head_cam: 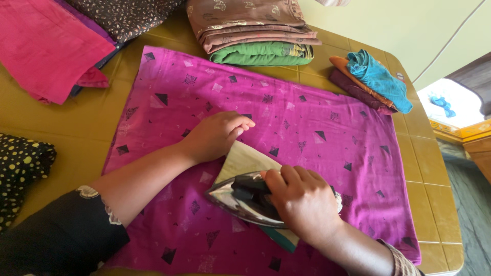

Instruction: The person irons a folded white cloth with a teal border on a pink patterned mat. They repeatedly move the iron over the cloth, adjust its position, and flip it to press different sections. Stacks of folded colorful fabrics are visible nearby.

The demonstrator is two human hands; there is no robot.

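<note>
A magenta cloth (307, 122) with small dark triangle prints lies spread flat over the yellow-tiled table (61, 122). My right hand (302, 202) grips the black handle of a shiny metal iron (235, 197), which rests on a small beige folded piece (243, 159) with a green edge, on top of the cloth. My left hand (217, 135) lies knuckles-up on the magenta cloth, its fingers curled and touching the far edge of the beige piece.
Folded brown and green cloths (250, 30) are stacked at the back. A teal, orange and purple pile (371, 79) sits at the back right corner. Pink cloth (46, 46) lies back left, a black yellow-dotted cloth (20, 168) at left. The table edge drops off at right.
</note>
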